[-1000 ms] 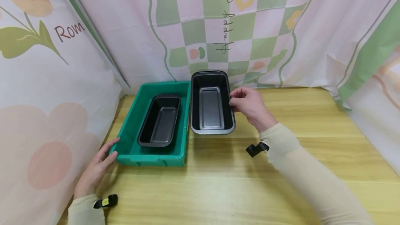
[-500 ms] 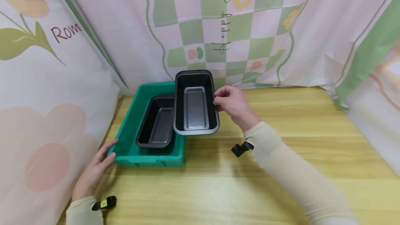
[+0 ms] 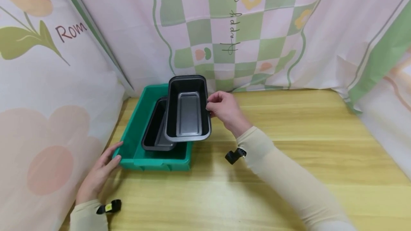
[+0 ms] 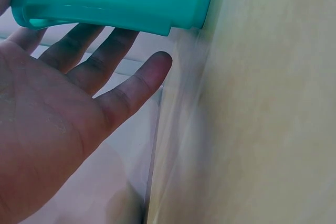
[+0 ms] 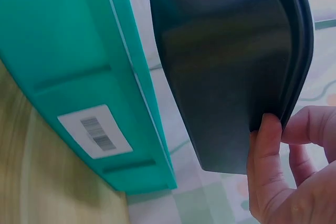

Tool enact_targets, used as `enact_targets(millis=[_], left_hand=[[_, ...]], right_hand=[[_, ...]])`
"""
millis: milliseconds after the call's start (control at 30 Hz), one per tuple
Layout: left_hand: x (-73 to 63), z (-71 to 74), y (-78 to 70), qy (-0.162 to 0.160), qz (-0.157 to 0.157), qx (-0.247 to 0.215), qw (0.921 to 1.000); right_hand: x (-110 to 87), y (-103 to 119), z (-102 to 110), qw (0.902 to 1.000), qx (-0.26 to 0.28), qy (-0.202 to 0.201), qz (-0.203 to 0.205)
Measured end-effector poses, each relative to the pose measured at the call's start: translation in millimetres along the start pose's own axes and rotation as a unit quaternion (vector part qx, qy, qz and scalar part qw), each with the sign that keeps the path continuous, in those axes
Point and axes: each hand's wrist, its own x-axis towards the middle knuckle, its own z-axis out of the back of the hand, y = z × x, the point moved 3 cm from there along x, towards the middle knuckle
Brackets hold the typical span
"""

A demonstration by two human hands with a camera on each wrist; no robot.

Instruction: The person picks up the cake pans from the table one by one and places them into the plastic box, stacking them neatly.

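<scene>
My right hand [image 3: 228, 111] pinches the right rim of a dark loaf pan [image 3: 189, 113], thumb and fingers on either side of the edge. The pan is raised and overlaps the right part of a green plastic bin [image 3: 130, 145]. In the right wrist view the held loaf pan's dark outer wall [image 5: 215, 82] shows. A second loaf pan [image 3: 155, 136] lies inside the bin, partly hidden by the held one. My left hand [image 3: 96, 177] touches the bin's front left corner with nearly straight fingers; in the left wrist view, the fingers [image 4: 126, 90] reach along its outer wall.
The bin stands on a wooden table [image 3: 289, 145], left of centre. A patterned curtain [image 3: 237, 38] hangs along the back edge, and another [image 3: 48, 92] borders the left side. A white barcode label [image 5: 94, 131] is on the bin's outer wall.
My right hand has carried the held loaf pan leftward, from beside the bin to over its right part, covering more of the second pan. The left hand has stayed at the corner.
</scene>
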Motion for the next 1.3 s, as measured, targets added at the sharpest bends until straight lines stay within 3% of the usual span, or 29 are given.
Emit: enact_targets(millis=[333, 733, 1067, 1300], left_hand=[[0.8, 1.0, -0.5, 0.002, 0.003, 0.001, 1.0], [2.3, 3.5, 2.0, 0.002, -0.001, 0.016, 0.9999], [5.8, 1.6, 5.3, 0.002, -0.006, 0.015, 0.9999], [3.2, 4.2, 3.4, -0.005, -0.004, 0.008, 0.9999]], right_hand=[[5.3, -8.0, -29.3, 0.9999, 0.008, 0.009, -0.001], [9.1, -14.8, -67.3, 0.9973, -0.059, 0.042, -0.009], [19.7, -25.4, -79.1, 0.9933, -0.106, 0.039, -0.024], [23.7, -26.9, -87.4, 0.9929, -0.104, 0.052, -0.027]])
